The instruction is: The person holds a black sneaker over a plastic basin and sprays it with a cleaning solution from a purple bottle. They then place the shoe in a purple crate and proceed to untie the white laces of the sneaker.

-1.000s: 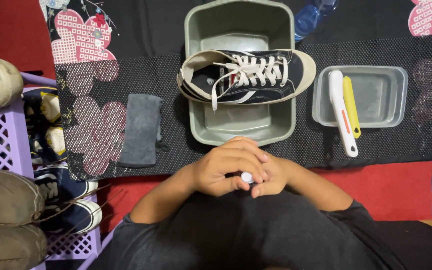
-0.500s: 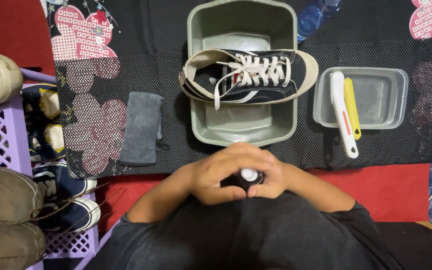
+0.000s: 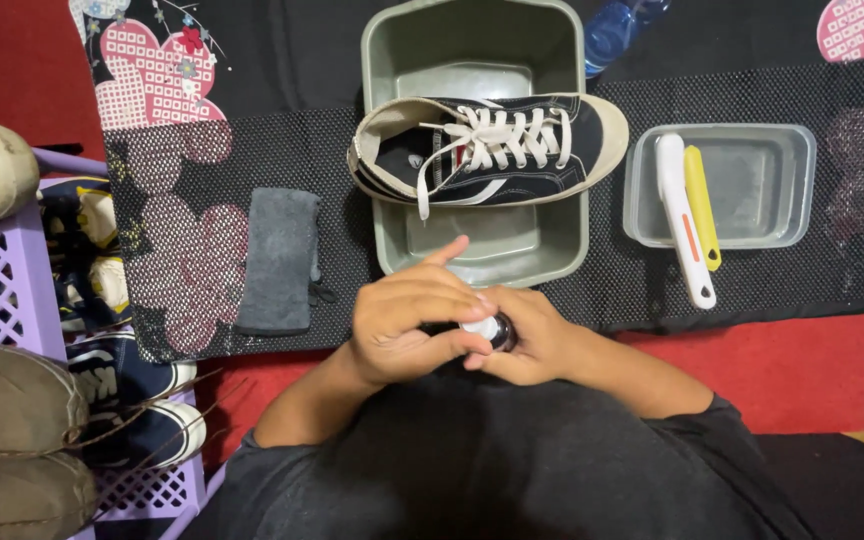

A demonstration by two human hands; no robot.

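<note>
Close to the person's body, both hands meet over a small dark bottle with a white cap (image 3: 487,328), which sits between them at the near middle of the scene. The left hand (image 3: 407,325) curls its fingers over the cap, forefinger raised; the right hand (image 3: 537,340) wraps the bottle from the right. Just beyond, a black-and-white sneaker (image 3: 487,150) lies across a grey basin (image 3: 472,60). To the right, a white brush (image 3: 680,215) and a yellow brush (image 3: 702,200) rest in a smaller grey tray (image 3: 772,180). A grey cloth (image 3: 277,260) lies left on the black mat (image 3: 202,280).
</note>
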